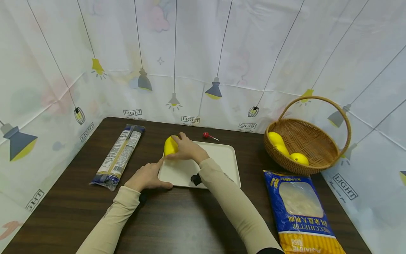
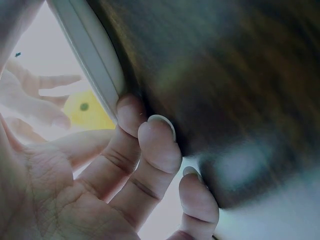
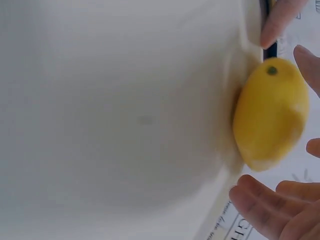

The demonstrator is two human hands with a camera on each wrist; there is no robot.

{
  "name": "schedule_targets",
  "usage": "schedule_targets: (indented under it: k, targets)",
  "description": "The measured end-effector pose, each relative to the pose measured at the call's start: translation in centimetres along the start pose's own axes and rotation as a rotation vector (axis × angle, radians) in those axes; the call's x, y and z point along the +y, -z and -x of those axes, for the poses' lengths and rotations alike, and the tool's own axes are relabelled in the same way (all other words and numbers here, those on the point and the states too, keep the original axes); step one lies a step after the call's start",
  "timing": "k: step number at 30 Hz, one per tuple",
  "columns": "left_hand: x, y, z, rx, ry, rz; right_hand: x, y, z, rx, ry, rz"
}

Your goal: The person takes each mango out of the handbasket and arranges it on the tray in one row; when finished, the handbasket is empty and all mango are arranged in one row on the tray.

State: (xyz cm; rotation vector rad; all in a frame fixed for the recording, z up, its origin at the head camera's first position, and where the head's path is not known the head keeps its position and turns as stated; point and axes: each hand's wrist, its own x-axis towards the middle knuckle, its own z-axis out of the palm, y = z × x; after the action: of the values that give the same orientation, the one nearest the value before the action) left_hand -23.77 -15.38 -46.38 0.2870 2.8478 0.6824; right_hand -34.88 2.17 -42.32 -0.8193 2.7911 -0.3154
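Note:
A cream tray (image 1: 223, 160) lies on the dark wooden table, with a yellow lemon (image 1: 170, 146) at its left side. Above the lemon is my right hand (image 1: 188, 150). In the right wrist view its spread fingers (image 3: 260, 200) surround the lemon (image 3: 272, 115), and gaps show between them. My left hand (image 1: 147, 176) spans the tray's near left corner, thumb by the front edge and fingers by the left side. From the left wrist, its fairly straight fingers (image 2: 160, 145) appear against the outside of the tray rim (image 2: 95, 65).
A wicker basket (image 1: 320, 141) with several lemons stands at the back right. Before it lies a blue and yellow pasta bag (image 1: 301, 211). Left of the tray is a long pasta packet (image 1: 120, 155). A red lollipop (image 1: 206, 135) lies behind the tray, near the curtain (image 1: 203, 53).

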Motion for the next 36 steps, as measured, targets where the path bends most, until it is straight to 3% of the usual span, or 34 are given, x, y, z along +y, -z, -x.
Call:
schedule_targets:
  k: [8, 24, 36]
  targets:
    - [0.0, -0.1, 0.0, -0.001, 0.002, -0.006, 2.3, 3.3, 2.2, 0.008, -0.006, 0.016]
    - [-0.2, -0.3, 0.0, 0.014, -0.012, 0.008, 10.4, 9.6, 8.4, 0.077, -0.070, 0.024]
    - [-0.2, -0.3, -0.1, 0.017, -0.015, 0.012, 19.0, 13.8, 14.7, 0.110, -0.213, 0.082]
